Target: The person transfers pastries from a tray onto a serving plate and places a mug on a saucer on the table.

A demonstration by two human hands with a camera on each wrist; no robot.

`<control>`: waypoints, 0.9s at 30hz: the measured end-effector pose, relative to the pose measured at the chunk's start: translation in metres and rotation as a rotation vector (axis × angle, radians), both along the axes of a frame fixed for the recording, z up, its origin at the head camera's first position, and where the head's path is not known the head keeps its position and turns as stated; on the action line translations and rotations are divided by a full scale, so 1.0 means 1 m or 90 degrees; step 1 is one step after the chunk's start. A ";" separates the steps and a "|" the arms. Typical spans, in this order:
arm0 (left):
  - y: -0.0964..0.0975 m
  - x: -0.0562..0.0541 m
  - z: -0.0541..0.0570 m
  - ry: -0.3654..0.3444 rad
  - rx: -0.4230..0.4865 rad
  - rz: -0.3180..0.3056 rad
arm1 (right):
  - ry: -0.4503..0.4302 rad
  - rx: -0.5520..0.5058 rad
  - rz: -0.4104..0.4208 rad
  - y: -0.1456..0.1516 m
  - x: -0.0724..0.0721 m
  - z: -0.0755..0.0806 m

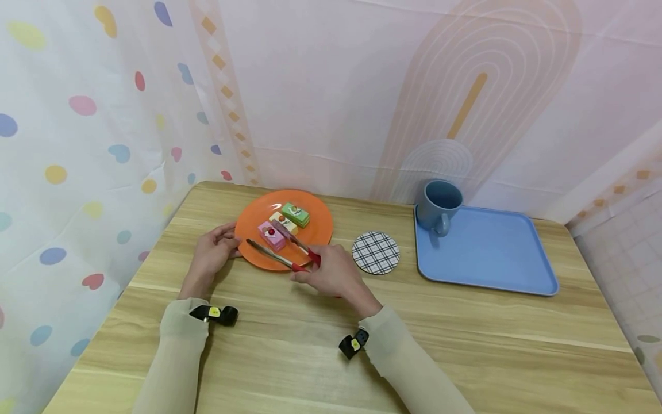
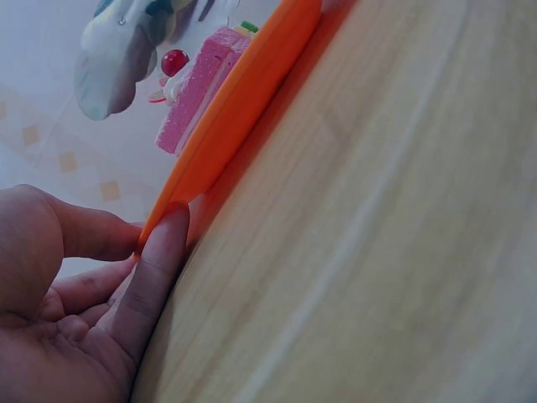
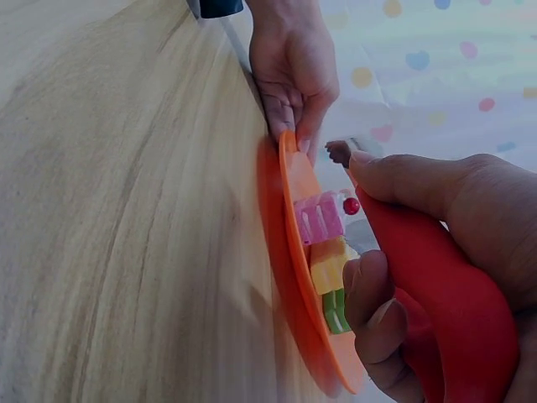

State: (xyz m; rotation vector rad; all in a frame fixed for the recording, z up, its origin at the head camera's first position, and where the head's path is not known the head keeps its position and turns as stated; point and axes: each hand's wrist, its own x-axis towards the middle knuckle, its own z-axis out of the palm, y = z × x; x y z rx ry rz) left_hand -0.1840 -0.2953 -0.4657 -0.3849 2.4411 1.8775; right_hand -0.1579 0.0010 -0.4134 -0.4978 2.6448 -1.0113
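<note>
My left hand (image 1: 213,253) pinches the left rim of an orange plate (image 1: 320,221) between thumb and fingers, as the left wrist view shows. Three small toy cake slices lie on the plate: a pink one (image 1: 269,234) with a red cherry, a pale yellow one (image 1: 285,223) and a green one (image 1: 296,214). In my right hand (image 1: 336,273) is a pair of tongs (image 1: 273,255) with red handles (image 3: 436,285) and metal arms. The tongs' arms are spread over the plate, one on each side of the pink slice in the head view.
Right of the plate lies a round plaid coaster (image 1: 376,253). Farther right is a blue tray (image 1: 491,247), with a blue-grey mug (image 1: 439,204) on its left back corner. A patterned curtain (image 1: 320,98) hangs behind the wooden table (image 1: 289,356).
</note>
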 end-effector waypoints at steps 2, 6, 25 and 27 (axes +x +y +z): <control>-0.001 0.000 0.000 -0.003 -0.002 0.000 | -0.003 -0.009 -0.001 0.001 0.001 0.001; -0.001 -0.001 -0.001 -0.008 -0.003 0.000 | 0.005 -0.013 0.001 0.004 0.002 0.002; -0.002 -0.001 -0.001 -0.005 0.014 0.001 | 0.043 -0.018 -0.004 0.026 0.004 0.005; -0.002 -0.001 -0.001 -0.003 0.015 -0.001 | 0.043 -0.022 -0.011 0.029 0.004 0.005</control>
